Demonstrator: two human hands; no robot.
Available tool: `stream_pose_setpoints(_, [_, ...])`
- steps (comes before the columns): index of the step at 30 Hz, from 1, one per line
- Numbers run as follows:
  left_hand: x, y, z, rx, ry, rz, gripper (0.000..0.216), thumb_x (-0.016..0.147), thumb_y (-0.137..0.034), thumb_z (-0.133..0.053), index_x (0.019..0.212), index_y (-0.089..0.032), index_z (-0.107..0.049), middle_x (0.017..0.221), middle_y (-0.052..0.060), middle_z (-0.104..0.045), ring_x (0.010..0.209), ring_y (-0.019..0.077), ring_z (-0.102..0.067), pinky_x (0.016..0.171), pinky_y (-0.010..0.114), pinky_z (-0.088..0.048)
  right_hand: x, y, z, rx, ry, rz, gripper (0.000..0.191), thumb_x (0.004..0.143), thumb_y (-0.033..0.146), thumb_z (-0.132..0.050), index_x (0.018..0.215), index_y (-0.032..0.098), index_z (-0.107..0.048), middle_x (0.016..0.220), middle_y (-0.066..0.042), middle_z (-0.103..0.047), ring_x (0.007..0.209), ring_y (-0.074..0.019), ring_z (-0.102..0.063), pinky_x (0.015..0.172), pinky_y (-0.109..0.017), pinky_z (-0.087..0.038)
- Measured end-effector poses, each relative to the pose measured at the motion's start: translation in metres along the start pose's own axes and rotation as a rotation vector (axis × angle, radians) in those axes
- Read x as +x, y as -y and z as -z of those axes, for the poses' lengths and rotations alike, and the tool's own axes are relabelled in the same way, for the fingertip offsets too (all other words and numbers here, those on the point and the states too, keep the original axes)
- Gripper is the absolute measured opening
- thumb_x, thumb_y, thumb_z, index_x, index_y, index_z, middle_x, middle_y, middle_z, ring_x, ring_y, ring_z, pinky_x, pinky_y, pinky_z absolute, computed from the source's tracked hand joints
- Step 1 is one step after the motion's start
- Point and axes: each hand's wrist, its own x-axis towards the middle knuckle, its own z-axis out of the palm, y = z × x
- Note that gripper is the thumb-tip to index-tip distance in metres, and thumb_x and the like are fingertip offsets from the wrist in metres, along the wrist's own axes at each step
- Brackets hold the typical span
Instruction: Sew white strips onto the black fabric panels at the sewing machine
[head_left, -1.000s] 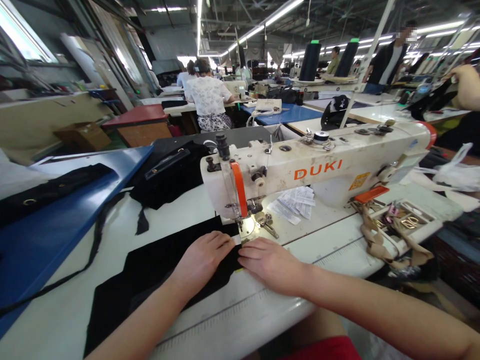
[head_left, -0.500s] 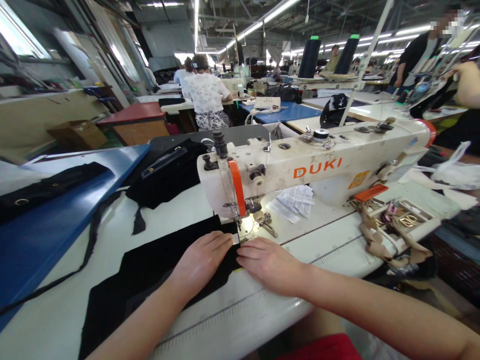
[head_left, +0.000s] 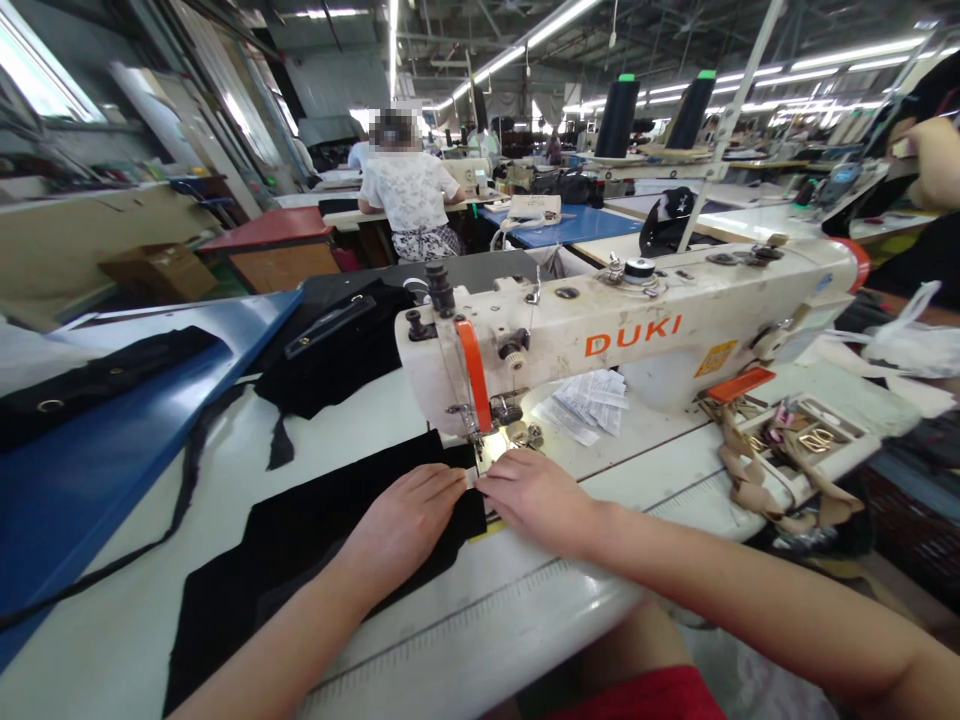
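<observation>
Evidently, both hands are working at the near side of the sewing machine's [head_left: 555, 330] needle area, and the black fabric [head_left: 300, 515] is lying flat on the pale counter [head_left: 360, 415], stretching from beneath the left forearm up to the fingertips. The left hand [head_left: 405, 520] is resting palm-down over the fabric, its fingers extended together and pointing toward the needle. A small white piece [head_left: 471, 478] is showing just past those fingertips, in the narrow space between the two hands, and the left fingertips are touching its near end. The right hand [head_left: 540, 500] is bending its fingers in from the other side, their tips meeting the fabric's right edge and coming close to the white piece. Both sets of fingers are bearing down on the work rather than hanging free; the thumbs are being hidden, so I cannot tell whether either hand is pinching from beneath. A yellow strip [head_left: 484, 535] is peeking out by the fabric's near right corner. Beyond the right hand, printed paper slips [head_left: 589, 405] are lying under the machine's arm, and farther right a tray [head_left: 847, 458] is holding metal rings, with tan straps [head_left: 739, 475] draping beside it.
</observation>
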Motion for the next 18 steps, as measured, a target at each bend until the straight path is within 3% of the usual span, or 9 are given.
stream_pose_setpoints(8, [-0.01,-0.015,0.0,-0.097,0.142,0.252,0.039,0.093,-0.033,-0.047,0.127,-0.017,-0.06,0.131,0.009,-0.062,0.122,0.0217,-0.056,0.104,0.04,-0.045,0.009,-0.011,-0.004,-0.098,0.019,0.048,0.016,0.094,0.019,-0.052,0.087,0.015,-0.065,0.083,-0.006,-0.062,0.086,-0.0204,-0.053,0.079,-0.032,-0.044])
stream_pose_setpoints(18, [0.006,-0.01,-0.015,-0.073,0.129,0.286,0.044,0.095,-0.039,-0.04,0.125,-0.014,-0.061,0.129,0.011,-0.063,0.121,0.0241,-0.057,0.105,0.042,-0.045,0.011,-0.024,0.0,-0.139,0.032,0.021,0.017,0.095,0.017,-0.05,0.087,0.014,-0.064,0.085,-0.006,-0.061,0.08,-0.0195,-0.054,0.075,-0.032,-0.042])
